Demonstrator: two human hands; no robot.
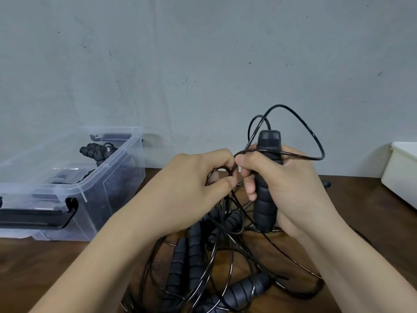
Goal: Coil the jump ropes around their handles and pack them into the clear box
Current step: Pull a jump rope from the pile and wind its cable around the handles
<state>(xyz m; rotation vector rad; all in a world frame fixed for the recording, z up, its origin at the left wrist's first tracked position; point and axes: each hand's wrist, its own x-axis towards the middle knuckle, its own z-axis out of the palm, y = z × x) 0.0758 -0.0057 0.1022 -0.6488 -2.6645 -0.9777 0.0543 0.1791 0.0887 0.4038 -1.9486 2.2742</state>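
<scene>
A tangled pile of jump ropes (198, 265) lies on the wooden bench (45, 267); above it, the right hand (295, 184) grips one black handle (267, 177) upright, while the left hand (191, 188) pinches its looping cord (301, 124); further left stands the clear box (117, 188), coiled ropes inside; a white bin (401, 177) sits far right.

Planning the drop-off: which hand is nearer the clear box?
Left. The left hand is just right of the box, pinching the cord; the right hand is farther right, gripping a handle upright.
</scene>
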